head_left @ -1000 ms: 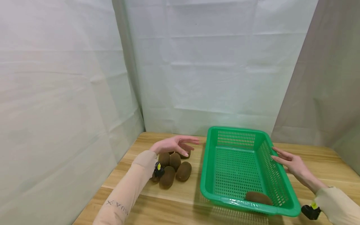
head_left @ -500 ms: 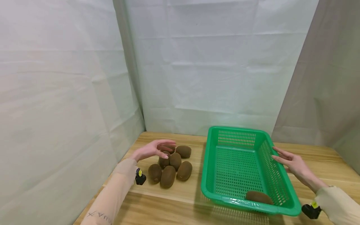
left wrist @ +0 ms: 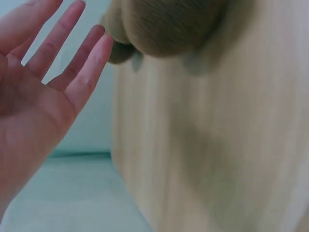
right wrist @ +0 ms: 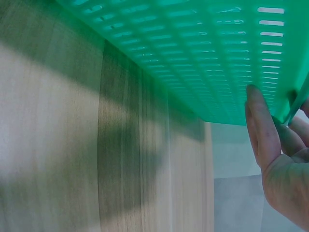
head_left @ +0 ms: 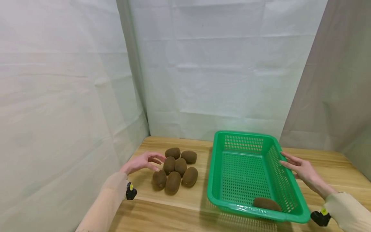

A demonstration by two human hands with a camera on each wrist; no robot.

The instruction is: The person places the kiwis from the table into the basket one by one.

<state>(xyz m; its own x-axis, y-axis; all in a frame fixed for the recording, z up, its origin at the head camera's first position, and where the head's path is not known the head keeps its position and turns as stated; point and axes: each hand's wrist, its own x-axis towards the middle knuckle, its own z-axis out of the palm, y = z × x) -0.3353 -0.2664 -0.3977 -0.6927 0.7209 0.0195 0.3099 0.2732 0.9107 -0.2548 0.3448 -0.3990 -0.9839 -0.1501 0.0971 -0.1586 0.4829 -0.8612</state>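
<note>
On the table's left side, several brown kiwis (head_left: 181, 166) lie in a close cluster. My left hand (head_left: 146, 162) hovers just left of them, fingers spread and palm bare. In the left wrist view its fingers (left wrist: 77, 72) stretch toward a kiwi (left wrist: 169, 26) without holding it. A green plastic basket (head_left: 211, 180) stands to the right, with one kiwi (head_left: 266, 204) inside at its near right corner. My right hand (head_left: 301, 169) grips the basket's right rim. From the right wrist view, some fingers (right wrist: 263, 118) lie against the outer wall and others reach over the rim.
The wooden table (head_left: 174, 212) runs beneath everything. A pale cloth wall (head_left: 226, 80) rises behind it, and another cloth (head_left: 66, 112) hangs along the left side.
My left hand has drawn back leftward and toward me, from over the kiwis to beside them, uncovering the cluster. My right hand and the basket have stayed in place.
</note>
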